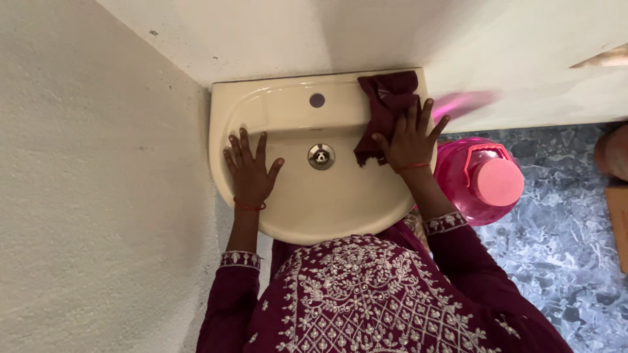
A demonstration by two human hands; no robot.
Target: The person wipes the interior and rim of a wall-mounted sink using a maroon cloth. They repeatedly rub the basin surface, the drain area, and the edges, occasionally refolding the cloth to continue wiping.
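A cream wall-mounted washbasin (pixel 340 209) sits below me, with a metal drain (pixel 321 156) in its bowl and a tap hole (pixel 316 100) on its back ledge. My left hand (pixel 250 168) lies flat, fingers spread, on the basin's left inner side. My right hand (pixel 410 140) presses a dark maroon cloth (pixel 384 98) against the basin's right inner wall and rim. The cloth reaches from the back ledge down into the bowl.
A large pink water jug (pixel 481 180) with a pink cap stands on the mottled grey floor (pixel 562 248) just right of the basin. Rough white walls (pixel 98 196) close in on the left and behind. A brown object (pixel 613 153) shows at the far right edge.
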